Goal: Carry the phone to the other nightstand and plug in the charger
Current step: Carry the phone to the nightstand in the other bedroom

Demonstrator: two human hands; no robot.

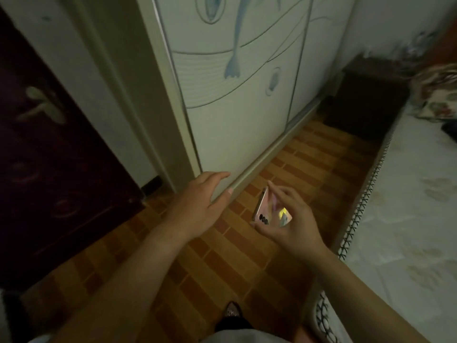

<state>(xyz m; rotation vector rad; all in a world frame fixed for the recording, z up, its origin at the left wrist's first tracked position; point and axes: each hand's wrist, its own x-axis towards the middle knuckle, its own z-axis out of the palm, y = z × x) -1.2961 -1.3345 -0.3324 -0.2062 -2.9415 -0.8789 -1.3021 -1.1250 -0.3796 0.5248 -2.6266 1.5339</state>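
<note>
The fingers [282, 194] of the right hand [294, 224] are curled round a phone [268, 210], the thumb under its lower end and the fingertips along its upper edge. The phone is tilted, its pinkish iridescent back turned up toward the camera, with a row of dark camera lenses near the thumb and a bright yellow glint on the case. It is held in the air above the floor [309, 169], touching nothing but the hand.

The left hand [197, 204] holds nothing. Its fingers are spread loosely and stretched forward, palm down, and they appear over the lower corner of the wardrobe [235, 107]; whether they touch it cannot be told. The two hands are near each other but apart.

The wardrobe is pale, with sliding doors that carry a blue fish and wavy lines. Left of it stands a dark door [49, 157] with a pale lever handle [43, 105]. The floor is tiled in orange and brown strips.

Along the right edge runs a bed [408, 206] with a pale patterned sheet and a crisscross trim on its side. Past the bed's head, against the wall at the far end of the gap, stands a dark nightstand [363, 97], well apart from the phone. A flowered pillow [437, 95] lies on the bed just beside it.

At the bottom a shoe tip [232, 309] shows on the floor.
</note>
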